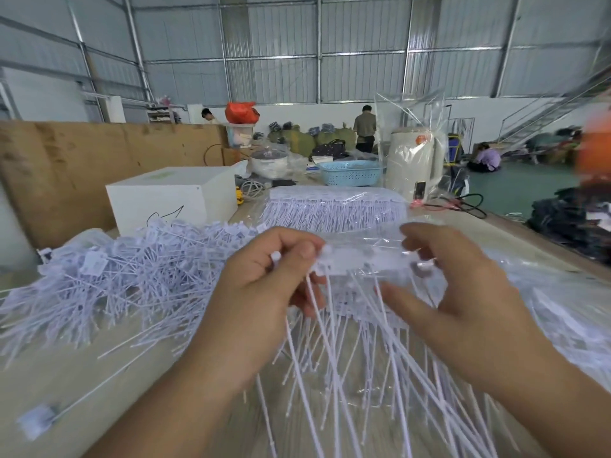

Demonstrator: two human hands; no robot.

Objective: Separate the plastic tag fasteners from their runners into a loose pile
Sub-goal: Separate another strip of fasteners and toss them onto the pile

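I hold a strip of white plastic tag fasteners [360,264] joined on a runner, above the table, their long thin tails hanging down toward me. My left hand [261,285] pinches the strip's left end between thumb and fingers. My right hand [463,285] grips the right end with curled fingers. A loose pile of separated fasteners [125,269] spreads across the table to the left. A stack of unseparated fastener strips [334,206] in clear plastic lies behind my hands.
A white box [165,200] stands at back left. Behind the stack are a blue basket [350,172], a cream kettle [413,163] and cables. One single fastener [36,421] lies near the front left. Clear plastic wrap [545,292] covers the right. People work in the far background.
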